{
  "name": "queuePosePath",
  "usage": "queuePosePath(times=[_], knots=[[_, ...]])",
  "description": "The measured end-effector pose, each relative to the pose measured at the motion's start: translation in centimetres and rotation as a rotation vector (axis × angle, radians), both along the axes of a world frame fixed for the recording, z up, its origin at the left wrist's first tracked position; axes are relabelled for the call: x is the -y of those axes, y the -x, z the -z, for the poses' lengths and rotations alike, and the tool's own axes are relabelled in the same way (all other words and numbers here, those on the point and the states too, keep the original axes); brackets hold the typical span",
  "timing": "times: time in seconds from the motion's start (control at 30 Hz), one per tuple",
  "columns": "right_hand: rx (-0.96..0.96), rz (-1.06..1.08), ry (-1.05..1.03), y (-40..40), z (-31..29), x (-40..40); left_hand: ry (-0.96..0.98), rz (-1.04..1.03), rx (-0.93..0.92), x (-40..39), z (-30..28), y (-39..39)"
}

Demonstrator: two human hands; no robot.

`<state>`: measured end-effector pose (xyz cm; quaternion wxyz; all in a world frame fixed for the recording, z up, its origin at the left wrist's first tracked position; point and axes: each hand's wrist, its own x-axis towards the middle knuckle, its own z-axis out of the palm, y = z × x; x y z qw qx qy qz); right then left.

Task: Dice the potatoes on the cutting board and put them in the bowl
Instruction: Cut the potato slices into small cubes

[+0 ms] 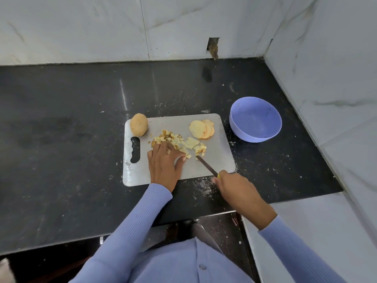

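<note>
Potato dice (179, 141): pale, light, wet, loose; scoop w/ flat left hand (163, 160). Right hand (238, 188) grips knife (206, 165).

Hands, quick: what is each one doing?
Left hand: open, fingers resting on the potato cubes.
Right hand: gripping the knife.

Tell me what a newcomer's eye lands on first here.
First the pale diced potato heaped mid cutting board, with the left hand resting on it and the right hand holding a knife beside it. Then the empty purple bowl right of the board, and the whole potato at its far left corner.
</note>
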<state>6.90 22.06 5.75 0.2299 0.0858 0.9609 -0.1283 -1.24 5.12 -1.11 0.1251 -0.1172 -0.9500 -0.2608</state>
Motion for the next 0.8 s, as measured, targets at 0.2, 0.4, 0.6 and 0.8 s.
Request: queuePosePath(times=[0.2, 0.4, 0.6, 0.8], knots=[[-0.061, 0.012, 0.030, 1.7, -1.0, -2.6, -0.055, 0.049, 0.073, -0.1, -2.0, 0.3], [-0.210, 0.114, 0.259, 5.7, 0.1, -1.3, -0.024, 0.045, 0.087, 0.9, -2.5, 1.1], [-0.310, 0.039, 0.329, 7.8, 2.6, 0.5, 0.028, 0.086, 0.092, 1.2, -2.1, 1.1], [-0.390, -0.061, 0.408, 10.0, 3.5, 1.7, 0.172, 0.207, 0.174, 1.8, -1.8, 2.1]])
